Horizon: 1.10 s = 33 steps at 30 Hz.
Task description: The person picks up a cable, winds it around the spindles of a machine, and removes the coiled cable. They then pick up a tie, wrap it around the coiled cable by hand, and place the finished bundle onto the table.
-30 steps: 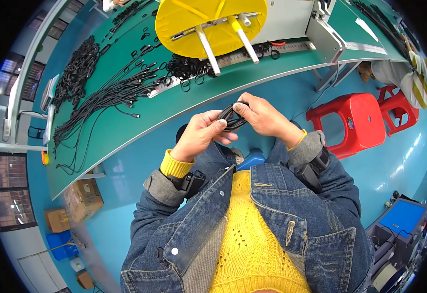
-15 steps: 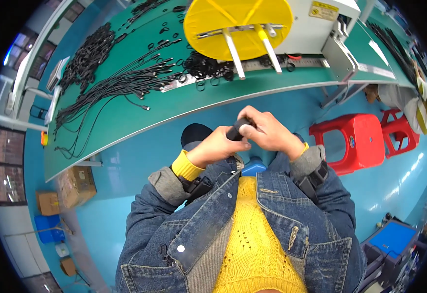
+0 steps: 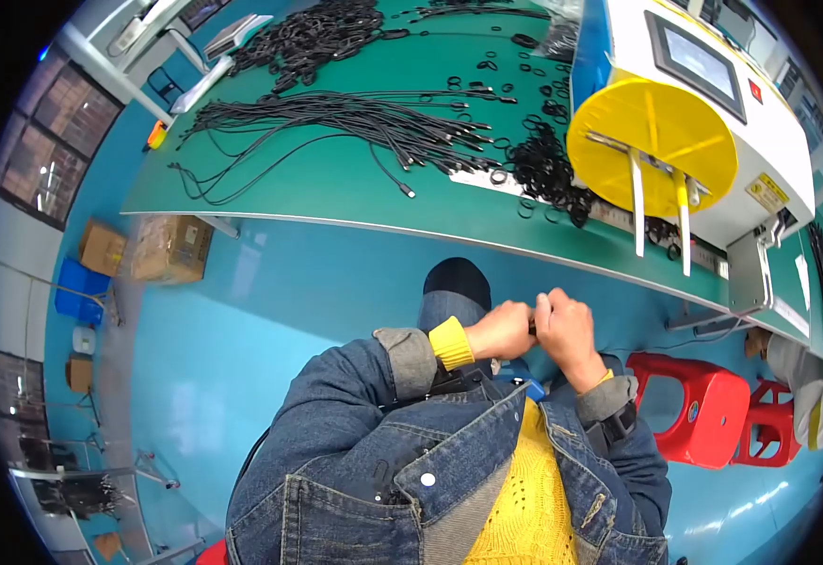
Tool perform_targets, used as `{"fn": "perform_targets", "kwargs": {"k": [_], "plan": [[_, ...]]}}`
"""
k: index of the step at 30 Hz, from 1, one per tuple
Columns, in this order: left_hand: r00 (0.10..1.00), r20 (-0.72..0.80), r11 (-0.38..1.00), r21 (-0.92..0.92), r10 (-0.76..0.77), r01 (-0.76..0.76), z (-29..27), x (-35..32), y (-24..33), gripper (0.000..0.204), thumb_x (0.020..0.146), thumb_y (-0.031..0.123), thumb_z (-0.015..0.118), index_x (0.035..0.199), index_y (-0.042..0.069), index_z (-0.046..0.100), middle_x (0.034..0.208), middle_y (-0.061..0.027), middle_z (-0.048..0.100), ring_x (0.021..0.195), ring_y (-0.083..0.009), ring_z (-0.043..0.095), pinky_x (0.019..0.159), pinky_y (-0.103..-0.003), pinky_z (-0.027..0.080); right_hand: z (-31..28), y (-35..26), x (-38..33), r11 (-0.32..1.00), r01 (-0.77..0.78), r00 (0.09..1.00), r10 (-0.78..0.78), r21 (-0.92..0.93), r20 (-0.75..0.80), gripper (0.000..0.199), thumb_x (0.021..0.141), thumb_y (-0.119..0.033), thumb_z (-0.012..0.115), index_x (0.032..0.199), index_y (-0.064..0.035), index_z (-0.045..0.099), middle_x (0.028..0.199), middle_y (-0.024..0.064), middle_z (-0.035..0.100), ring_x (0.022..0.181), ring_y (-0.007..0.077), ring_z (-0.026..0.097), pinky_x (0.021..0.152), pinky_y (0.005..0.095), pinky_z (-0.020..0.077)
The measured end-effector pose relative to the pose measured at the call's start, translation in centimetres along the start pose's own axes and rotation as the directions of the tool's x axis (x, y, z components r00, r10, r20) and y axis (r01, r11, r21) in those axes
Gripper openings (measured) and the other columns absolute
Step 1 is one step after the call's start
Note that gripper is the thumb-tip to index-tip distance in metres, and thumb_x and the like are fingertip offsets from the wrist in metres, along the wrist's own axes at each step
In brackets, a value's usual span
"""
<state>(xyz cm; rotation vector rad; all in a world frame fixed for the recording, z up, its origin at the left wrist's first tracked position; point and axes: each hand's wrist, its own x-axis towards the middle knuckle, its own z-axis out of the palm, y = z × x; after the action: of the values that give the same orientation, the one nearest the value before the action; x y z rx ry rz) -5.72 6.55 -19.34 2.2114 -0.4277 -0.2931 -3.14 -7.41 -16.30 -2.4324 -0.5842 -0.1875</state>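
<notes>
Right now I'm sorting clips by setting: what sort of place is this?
Probably a cable-assembly workshop: a green workbench strewn with black cables and small rings, beside a machine with a yellow disc.

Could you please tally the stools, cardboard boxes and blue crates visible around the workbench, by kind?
Red plastic stools: 2
Cardboard boxes: 2
Blue crates: 1
Total: 5
</notes>
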Motion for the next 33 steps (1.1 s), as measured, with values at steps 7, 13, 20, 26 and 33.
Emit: {"fn": "perform_targets", "kwargs": {"k": [7, 13, 20, 26, 33], "plan": [[0.584, 0.739, 0.613, -0.299, -0.337, 0.731, -7.1, -2.5, -0.6, 0.024, 0.084, 0.029, 0.058, 0.077, 0.006, 0.06, 0.055, 0.0047, 0.047, 0.043, -0.0025, 0.042, 0.037, -0.02, 0.03, 1.4, 1.4, -0.1, 0.525, -0.772, 0.514, 0.185, 0.358, 0.837, 0.047, 0.09, -0.044, 0.043, 0.09, 0.0008, 0.057, 0.057, 0.0121, 0.058, 0.045, 0.0172, 0.053, 0.045, 0.0287, 0.0427], [0.924, -0.344, 0.503, -0.836, -0.17, -0.218, -30.9, 2.9, -5.1, 0.02, 0.086, 0.015, 0.051, 0.098, -0.001, 0.056, 0.095, -0.0123, 0.059, 0.089, -0.0181, 0.058, 0.068, -0.027, 0.047, 0.6, 2.5, 0.0, 0.687, -0.629, 0.605, 0.137, 0.365, 0.784, 0.035, 0.089, -0.035, 0.047, 0.09, -0.0018, 0.057, 0.062, 0.0064, 0.059, 0.048, 0.0084, 0.049, 0.045, 0.0222, 0.0389], [0.715, -0.674, 0.763, 0.358, -0.187, 0.538, -36.9, 7.2, -18.7, 0.038, 0.078, 0.025, 0.06, 0.112, 0.009, 0.057, 0.112, -0.0118, 0.058, 0.1, -0.0349, 0.055, 0.079, -0.042, 0.047, 1.4, 2.8, -0.5, 0.679, -0.627, 0.633, 0.159, 0.381, 0.758, 0.024, 0.087, -0.025, 0.054, 0.088, -0.0011, 0.057, 0.063, 0.0041, 0.059, 0.049, 0.0076, 0.048, 0.047, 0.022, 0.0401], [0.637, -0.77, 0.385, 0.575, -0.044, 0.722, -32.9, 8.0, -16.7, 0.019, 0.078, 0.02, 0.057, 0.094, 0.011, 0.062, 0.099, -0.0096, 0.061, 0.094, -0.0295, 0.055, 0.076, -0.041, 0.044, 0.5, 3.7, -1.4, 0.675, -0.651, 0.625, 0.217, 0.347, 0.75, 0.02, 0.085, -0.021, 0.055, 0.087, -0.0011, 0.057, 0.064, 0.0035, 0.058, 0.05, 0.0073, 0.048, 0.048, 0.0218, 0.0405], [0.529, -0.718, 0.641, 0.674, 0.452, 0.367, -34.5, 2.0, -15.4, 0.009, 0.084, 0.016, 0.051, 0.083, 0.008, 0.055, 0.082, -0.0098, 0.057, 0.081, -0.0285, 0.054, 0.069, -0.041, 0.042, -0.1, 2.8, -1.2, 0.657, -0.658, 0.631, 0.214, 0.368, 0.746, 0.018, 0.086, -0.019, 0.055, 0.087, -0.0012, 0.057, 0.064, 0.0031, 0.058, 0.05, 0.007, 0.048, 0.047, 0.0211, 0.0398]]}}
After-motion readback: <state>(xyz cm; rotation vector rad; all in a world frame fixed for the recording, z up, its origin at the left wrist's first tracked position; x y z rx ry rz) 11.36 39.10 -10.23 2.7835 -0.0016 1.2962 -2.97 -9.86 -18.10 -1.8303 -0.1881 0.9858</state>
